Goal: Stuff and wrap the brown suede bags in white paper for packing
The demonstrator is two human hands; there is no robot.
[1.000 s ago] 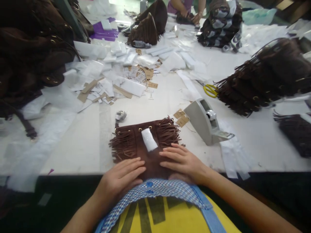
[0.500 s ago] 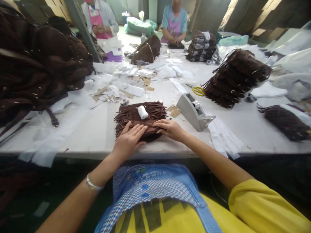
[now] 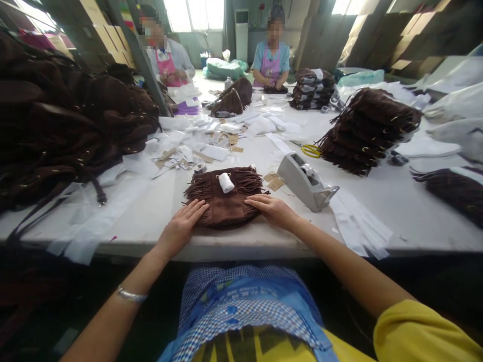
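A dark brown fringed bag (image 3: 227, 208) lies flat on the table in front of me. Near its upper edge sits a small white wrapped piece (image 3: 226, 183) between two gold-coloured rings. My left hand (image 3: 184, 219) rests on the bag's left side, fingers stretched out over the fringe. On the opposite side my right hand (image 3: 272, 210) lies with extended fingers on the fringe. Neither hand grips anything. Just right of the bag stands a grey tape dispenser (image 3: 305, 182), with brown card tags (image 3: 274, 181) beside it.
Brown bags (image 3: 68, 115) are heaped high at left. A stack of fringed bags (image 3: 372, 131) stands at right, with yellow-handled scissors (image 3: 311, 150) beside it. White paper strips (image 3: 358, 221) hang over the front edge. Two co-workers (image 3: 271, 63) are across the table.
My left hand has slid left from the bag's middle to its left side, uncovering the centre panel. My right hand stays on the right side. The camera view has tipped up a little.
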